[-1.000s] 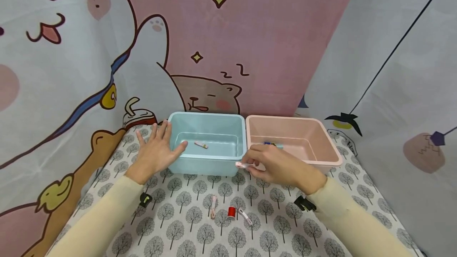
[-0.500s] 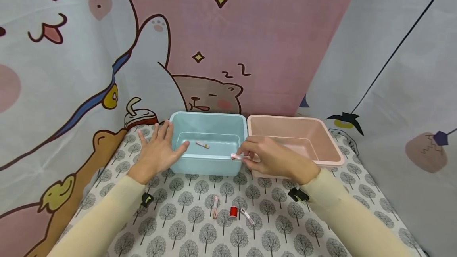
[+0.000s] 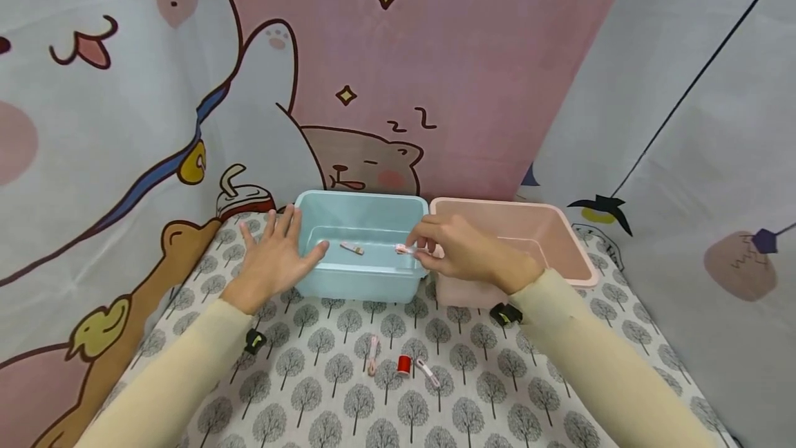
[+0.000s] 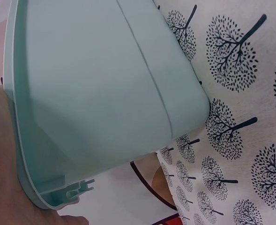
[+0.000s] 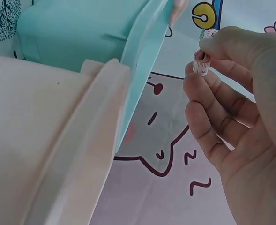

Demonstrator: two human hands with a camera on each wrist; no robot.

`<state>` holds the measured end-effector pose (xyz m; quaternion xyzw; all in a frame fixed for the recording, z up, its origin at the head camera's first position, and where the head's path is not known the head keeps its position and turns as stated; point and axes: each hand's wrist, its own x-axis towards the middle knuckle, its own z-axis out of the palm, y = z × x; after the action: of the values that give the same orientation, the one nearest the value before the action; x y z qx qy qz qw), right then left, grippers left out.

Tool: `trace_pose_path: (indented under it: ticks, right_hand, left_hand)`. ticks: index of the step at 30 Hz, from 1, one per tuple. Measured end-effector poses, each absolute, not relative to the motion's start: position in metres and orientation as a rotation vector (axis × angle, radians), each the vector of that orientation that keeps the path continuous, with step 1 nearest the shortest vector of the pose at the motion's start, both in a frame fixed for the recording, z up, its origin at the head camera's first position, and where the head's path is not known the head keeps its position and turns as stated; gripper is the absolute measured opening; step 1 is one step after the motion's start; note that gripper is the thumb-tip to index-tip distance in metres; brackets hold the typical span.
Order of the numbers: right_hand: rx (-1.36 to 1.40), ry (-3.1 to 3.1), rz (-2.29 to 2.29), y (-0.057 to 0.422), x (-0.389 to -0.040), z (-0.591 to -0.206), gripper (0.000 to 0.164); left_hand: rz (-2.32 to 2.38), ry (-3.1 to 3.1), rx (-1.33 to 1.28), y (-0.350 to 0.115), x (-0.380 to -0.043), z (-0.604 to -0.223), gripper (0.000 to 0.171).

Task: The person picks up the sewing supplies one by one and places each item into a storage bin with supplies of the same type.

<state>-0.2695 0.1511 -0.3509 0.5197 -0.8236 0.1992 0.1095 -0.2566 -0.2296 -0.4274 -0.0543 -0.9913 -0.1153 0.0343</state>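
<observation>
My right hand [image 3: 457, 247] pinches a folded pinkish-white tape measure [image 5: 202, 63] between thumb and fingertips, over the right part of the light blue bin [image 3: 354, 285]. Printed marks show on the tape in the right wrist view. My left hand [image 3: 270, 261] has its fingers spread and rests on the left rim of the blue bin. Inside that bin lies a small pale strip with a yellowish end [image 3: 352, 247]. A red thread spool [image 3: 404, 365] stands on the cloth between a pinkish folded strip [image 3: 372, 356] and a whitish folded strip [image 3: 428, 372].
A pink bin [image 3: 578, 254] stands right beside the blue one; my right hand and forearm hide part of its inside. The tree-print cloth [image 3: 348, 406] covers the table. A cartoon-printed curtain [image 3: 485, 75] hangs behind the bins.
My right hand has moved left and away from me with the tape measure, from the front of the bins to over the blue bin. My left hand has stayed at the rim.
</observation>
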Motion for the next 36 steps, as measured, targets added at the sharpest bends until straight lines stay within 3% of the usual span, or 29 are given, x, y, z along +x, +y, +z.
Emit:
trace_pose_path:
  ticks: [14,36]
  right_hand:
    - [1.455,-2.531,0.578,0.138,-0.292,-0.341,0.012]
    - [1.312,-2.641,0.521,0.113,-0.334,-0.335,0.016]
  left_hand:
    - [-0.367,-3.042,-0.177,-0.230,-0.256,-0.431,0.110]
    - [-0.342,-3.093,-0.225,-0.232,-0.255,-0.420,0.124]
